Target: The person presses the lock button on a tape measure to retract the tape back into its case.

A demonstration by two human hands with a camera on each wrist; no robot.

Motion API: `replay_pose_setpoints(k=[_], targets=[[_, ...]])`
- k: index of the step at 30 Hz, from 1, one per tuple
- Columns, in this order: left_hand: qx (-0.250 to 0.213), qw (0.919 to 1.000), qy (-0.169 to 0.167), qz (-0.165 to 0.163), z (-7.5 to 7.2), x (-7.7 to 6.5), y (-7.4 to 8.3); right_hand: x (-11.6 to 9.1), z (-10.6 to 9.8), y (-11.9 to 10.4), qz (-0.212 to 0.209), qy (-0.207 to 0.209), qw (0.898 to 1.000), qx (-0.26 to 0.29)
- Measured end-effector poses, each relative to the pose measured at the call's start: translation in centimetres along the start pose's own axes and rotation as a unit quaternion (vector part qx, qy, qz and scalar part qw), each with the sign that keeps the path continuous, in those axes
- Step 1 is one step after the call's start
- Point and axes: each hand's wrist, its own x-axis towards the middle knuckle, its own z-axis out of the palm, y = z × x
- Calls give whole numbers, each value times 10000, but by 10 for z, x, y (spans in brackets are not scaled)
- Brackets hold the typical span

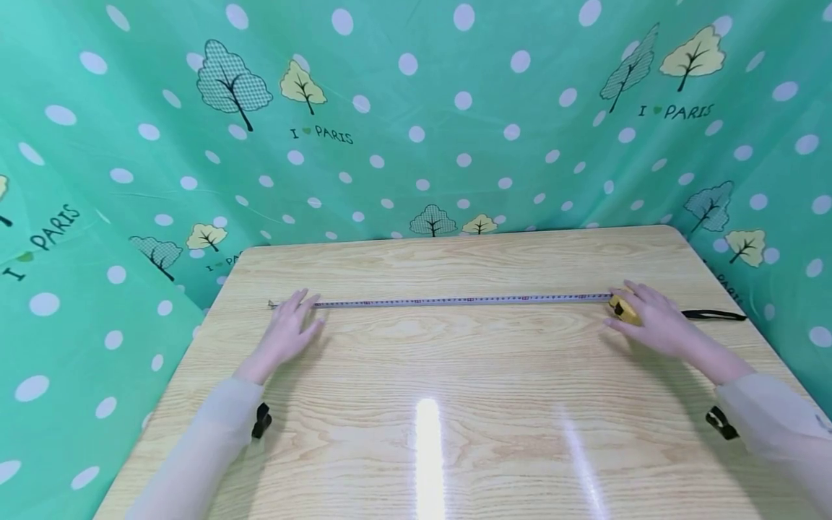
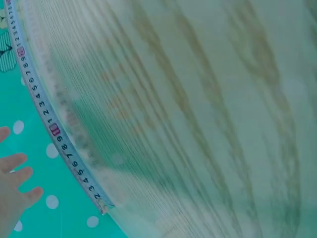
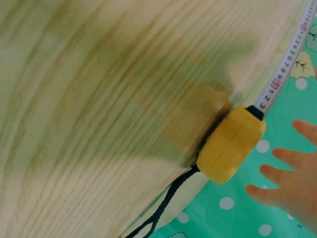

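Observation:
A tape measure lies across the wooden table, its silver blade [image 1: 442,301] drawn out of the yellow case [image 1: 625,310]. The blade's end hook [image 2: 105,209] is at the left. My left hand [image 1: 286,336] is over that end, fingers spread and straight; in the left wrist view gaps show between the fingers, and the blade runs apart from them. At the other end, my right hand [image 1: 659,325] partly covers the case in the head view. The right wrist view shows the case [image 3: 230,144] apart from the loosely extended fingers [image 3: 280,156], with nothing held.
A black wrist strap [image 1: 711,315] trails from the case toward the table's right edge. Green dotted cloth [image 1: 416,130] hangs behind and at both sides of the table [image 1: 416,361]. Bright light streaks reflect off the near tabletop.

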Motion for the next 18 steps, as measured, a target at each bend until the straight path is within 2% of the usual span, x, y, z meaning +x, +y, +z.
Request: replay_pose_setpoints(k=[18], targets=[[-131,9990,213,-364,1,8,-28,10,3,16,235,120,9995,186]])
